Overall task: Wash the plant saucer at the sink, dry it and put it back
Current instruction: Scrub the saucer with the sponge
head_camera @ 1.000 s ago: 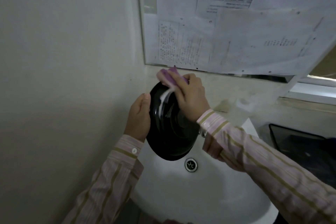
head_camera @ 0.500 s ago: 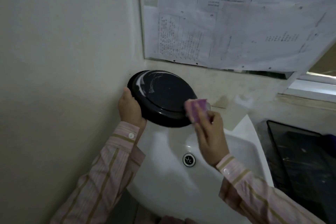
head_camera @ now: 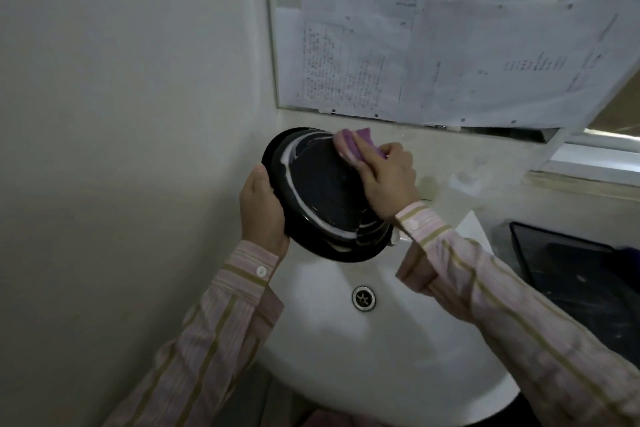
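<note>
Head view: the person is holding a black plant saucer (head_camera: 322,198) tilted on edge above the back of a white sink (head_camera: 388,354), close to the corner where the pale wall (head_camera: 121,114) is meeting the ledge. The left hand (head_camera: 263,211) is gripping the saucer's left rim, the thumb lying along the edge and the fingers wrapping behind it, out of sight. The right hand (head_camera: 389,180) is curling round a purple sponge (head_camera: 353,146) and pressing it against the saucer's upper right edge. White streaks of foam are running in arcs along the saucer's inner ring and gathering near its lower rim. Whether the face turned toward the camera is the top or the underside is hard to tell.

Below the saucer the metal drain (head_camera: 363,298) is showing in the basin. Both arms are wearing striped sleeves – pink with olive bands – buttoned at the cuffs. Printed papers (head_camera: 450,62) are hanging in overlapping sheets behind the sink. To the right, a dark tray (head_camera: 571,274) is lying on the beige tabletop (head_camera: 519,191), just beside the sink.
</note>
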